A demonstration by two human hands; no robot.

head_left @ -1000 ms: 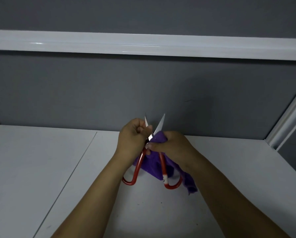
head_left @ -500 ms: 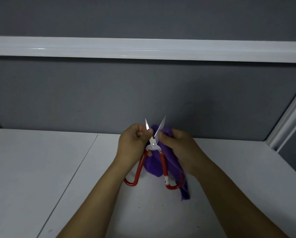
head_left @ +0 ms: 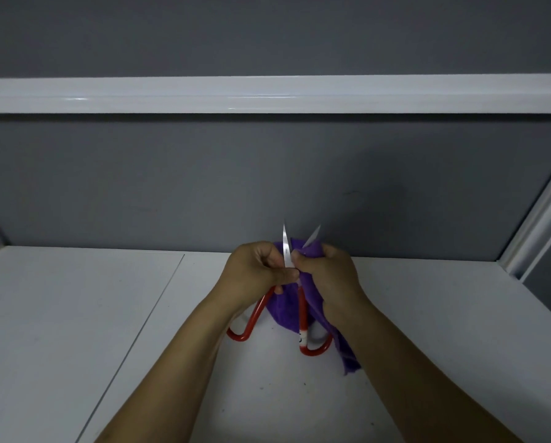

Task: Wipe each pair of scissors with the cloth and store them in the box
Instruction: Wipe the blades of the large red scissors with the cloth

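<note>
Gripping scissors (head_left: pixel 302 310) near pivot: left hand (head_left: pixel 255 274); right hand (head_left: pixel 329 276) pinching cloth (head_left: pixel 283 310) around blade.

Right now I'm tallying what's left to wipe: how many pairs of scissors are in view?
1. The red-handled scissors are held above the table, left hand gripping them, right hand pinching the purple cloth on a blade. Others may lie outside the frame.

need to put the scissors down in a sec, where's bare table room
Bare white table left of the seam, back to the grey wall, and again right of the right hand. Crowded mid-table, where the left hand grips the scissors and the cloth hangs.
</note>
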